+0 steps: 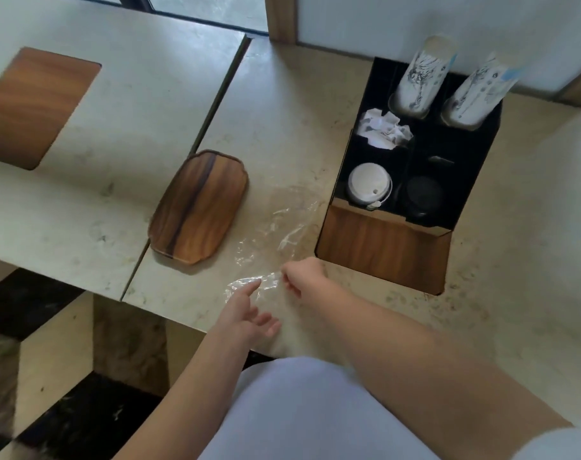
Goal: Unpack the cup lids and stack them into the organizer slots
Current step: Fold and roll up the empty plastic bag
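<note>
- Clear plastic wrap [275, 234], crumpled and empty, lies flat on the pale stone counter [282, 104] between the wooden tray [199, 207] and the recessed organizer [411, 180].
- Right hand [302, 273]: knuckles up, fingers curled, pinching the near edge of the wrap; forearm reaches in from the lower right.
- Left hand [249, 313]: fingers loosely spread, index finger extended and touching the wrap's near corner; the other fingers hang relaxed and hold nothing.
- White cup lids [368, 184]: stacked in the organizer's front left slot.
- Black lids [421, 194]: in the front right slot, dark against the black lining, count not discernible.
- Crumpled white paper [385, 127]: in the slot behind the white lids.
- Two stacks of printed paper cups [448, 81]: inverted in the rear slots, leaning toward the wall.
- Wooden panel [382, 244]: closes the organizer's near end.
- A second wood-lined recess [33, 104] sits in the adjoining counter at far left, well apart from both hands.
</note>
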